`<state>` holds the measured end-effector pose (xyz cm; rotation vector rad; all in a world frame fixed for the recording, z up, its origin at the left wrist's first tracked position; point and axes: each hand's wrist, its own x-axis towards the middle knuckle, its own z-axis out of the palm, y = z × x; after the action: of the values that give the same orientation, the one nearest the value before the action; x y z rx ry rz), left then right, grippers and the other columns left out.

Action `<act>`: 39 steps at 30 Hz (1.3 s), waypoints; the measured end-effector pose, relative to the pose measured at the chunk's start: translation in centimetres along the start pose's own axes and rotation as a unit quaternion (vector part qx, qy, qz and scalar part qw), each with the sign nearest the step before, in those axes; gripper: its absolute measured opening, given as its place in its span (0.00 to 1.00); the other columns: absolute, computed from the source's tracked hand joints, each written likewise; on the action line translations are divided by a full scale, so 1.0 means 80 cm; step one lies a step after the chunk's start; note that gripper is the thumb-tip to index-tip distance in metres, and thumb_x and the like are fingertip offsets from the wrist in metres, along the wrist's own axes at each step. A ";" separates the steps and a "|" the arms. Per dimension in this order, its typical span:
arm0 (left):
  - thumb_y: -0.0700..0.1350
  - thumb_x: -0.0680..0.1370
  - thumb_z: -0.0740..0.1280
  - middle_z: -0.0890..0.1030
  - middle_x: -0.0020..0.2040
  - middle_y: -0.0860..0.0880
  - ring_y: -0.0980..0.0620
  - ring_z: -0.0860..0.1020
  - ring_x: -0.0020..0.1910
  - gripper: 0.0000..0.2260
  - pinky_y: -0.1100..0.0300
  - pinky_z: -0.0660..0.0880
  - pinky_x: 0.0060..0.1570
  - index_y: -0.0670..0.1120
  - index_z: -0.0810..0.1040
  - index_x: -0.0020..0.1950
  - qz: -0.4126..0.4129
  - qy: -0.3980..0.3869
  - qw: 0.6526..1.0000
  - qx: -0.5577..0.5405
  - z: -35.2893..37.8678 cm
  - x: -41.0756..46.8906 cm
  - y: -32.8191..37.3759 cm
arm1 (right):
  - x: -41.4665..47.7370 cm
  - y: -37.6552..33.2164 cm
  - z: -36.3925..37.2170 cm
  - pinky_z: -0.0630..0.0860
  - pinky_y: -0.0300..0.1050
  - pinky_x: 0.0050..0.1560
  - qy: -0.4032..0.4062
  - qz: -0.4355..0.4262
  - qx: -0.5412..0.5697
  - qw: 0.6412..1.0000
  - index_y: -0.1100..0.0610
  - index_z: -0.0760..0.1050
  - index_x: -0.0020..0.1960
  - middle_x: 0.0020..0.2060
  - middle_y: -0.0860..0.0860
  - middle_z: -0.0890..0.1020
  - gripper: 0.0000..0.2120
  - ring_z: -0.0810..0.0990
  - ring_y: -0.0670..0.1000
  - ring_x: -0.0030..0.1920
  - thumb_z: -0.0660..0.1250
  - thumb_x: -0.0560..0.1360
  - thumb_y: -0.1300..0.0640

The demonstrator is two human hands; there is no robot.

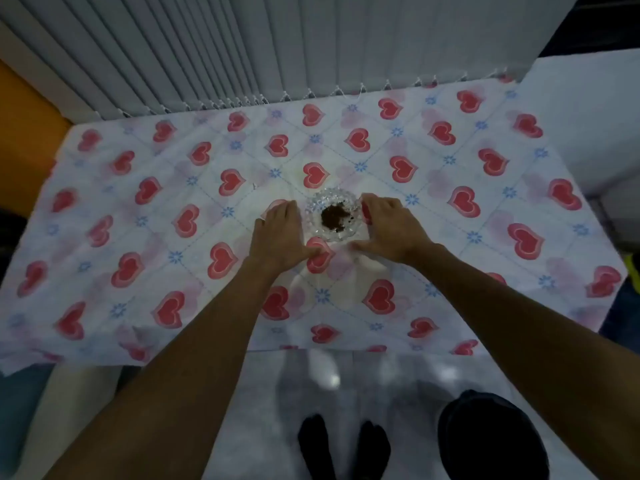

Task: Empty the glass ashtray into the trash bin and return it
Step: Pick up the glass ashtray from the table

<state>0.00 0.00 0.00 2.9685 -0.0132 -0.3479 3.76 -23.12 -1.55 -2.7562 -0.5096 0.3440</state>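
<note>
We reach both bare arms forward over the counter [104, 237], which is draped in a white cloth printed with red hearts. The glass ashtray [334, 216] sits near the middle of it, upright, with a dark heap of ash in its bowl. Our left hand [282, 233] lies palm down just beside the ashtray's left rim, fingers extended and spread loosely, thumb pointing toward the right; it holds nothing. Our right hand [389, 226] is on the other side, palm down and slightly cupped, its fingertips right at the ashtray's right rim, though we cannot tell if they touch the glass; it too grips nothing. The two thumbs point toward each other below the ashtray. On the floor at lower right stands a dark round bin [491, 441], beside our feet.
</note>
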 end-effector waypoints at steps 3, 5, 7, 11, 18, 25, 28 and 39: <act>0.68 0.70 0.75 0.68 0.77 0.42 0.41 0.66 0.77 0.48 0.42 0.64 0.73 0.41 0.62 0.79 0.027 0.025 0.999 -0.019 0.009 0.013 -0.004 | 0.009 0.006 0.005 0.66 0.61 0.75 0.007 0.005 0.013 1.000 0.59 0.58 0.82 0.78 0.56 0.69 0.52 0.65 0.62 0.77 0.74 0.71 0.31; 0.71 0.69 0.73 0.67 0.78 0.43 0.41 0.65 0.78 0.50 0.41 0.64 0.73 0.42 0.62 0.80 0.032 0.020 0.999 -0.026 0.013 0.020 -0.006 | 0.011 0.009 0.007 0.64 0.61 0.76 0.002 0.008 0.013 1.000 0.58 0.57 0.83 0.78 0.56 0.69 0.54 0.64 0.60 0.79 0.73 0.70 0.28; 0.74 0.68 0.71 0.64 0.81 0.43 0.41 0.62 0.80 0.53 0.40 0.61 0.75 0.42 0.60 0.82 0.035 0.011 0.999 -0.027 0.018 0.026 -0.007 | 0.015 0.010 0.011 0.64 0.61 0.77 0.002 0.011 0.020 1.000 0.57 0.58 0.83 0.78 0.55 0.69 0.54 0.64 0.60 0.79 0.72 0.70 0.27; 0.74 0.67 0.72 0.62 0.82 0.44 0.43 0.60 0.81 0.55 0.40 0.58 0.76 0.43 0.59 0.82 0.032 0.020 0.999 -0.036 0.025 0.036 -0.007 | 0.020 0.009 0.014 0.61 0.60 0.78 0.007 0.004 0.031 1.000 0.56 0.59 0.83 0.78 0.55 0.69 0.51 0.63 0.59 0.79 0.74 0.71 0.30; 0.72 0.65 0.76 0.69 0.77 0.46 0.45 0.65 0.77 0.52 0.42 0.62 0.73 0.45 0.64 0.79 0.036 0.051 0.995 -0.072 0.035 0.045 -0.008 | 0.024 0.010 0.020 0.61 0.60 0.77 0.024 0.000 0.038 0.999 0.54 0.61 0.82 0.77 0.54 0.71 0.53 0.64 0.58 0.78 0.74 0.68 0.27; 0.68 0.66 0.78 0.70 0.76 0.47 0.44 0.66 0.76 0.48 0.42 0.60 0.73 0.46 0.65 0.78 0.036 0.058 0.990 -0.125 0.044 0.045 -0.010 | 0.021 0.002 0.025 0.62 0.58 0.75 0.053 0.009 0.067 0.996 0.53 0.66 0.77 0.73 0.52 0.73 0.50 0.67 0.57 0.76 0.74 0.66 0.26; 0.67 0.66 0.79 0.70 0.76 0.46 0.44 0.66 0.76 0.49 0.42 0.60 0.73 0.45 0.65 0.78 0.034 0.061 0.988 -0.136 0.046 0.045 -0.011 | 0.020 0.003 0.026 0.63 0.57 0.74 0.057 0.009 0.068 0.996 0.54 0.67 0.77 0.72 0.52 0.74 0.50 0.67 0.57 0.75 0.74 0.66 0.26; 0.66 0.63 0.81 0.69 0.77 0.47 0.45 0.65 0.77 0.51 0.44 0.58 0.74 0.45 0.66 0.78 0.042 0.066 0.982 -0.173 0.042 0.042 -0.009 | 0.020 0.001 0.023 0.58 0.59 0.78 0.053 0.007 0.077 0.996 0.55 0.68 0.76 0.73 0.54 0.74 0.52 0.63 0.59 0.79 0.76 0.64 0.26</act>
<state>2.52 0.11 -4.10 2.6295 -0.0553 -0.1259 4.74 -22.08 -3.55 -2.6127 -0.4173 0.2276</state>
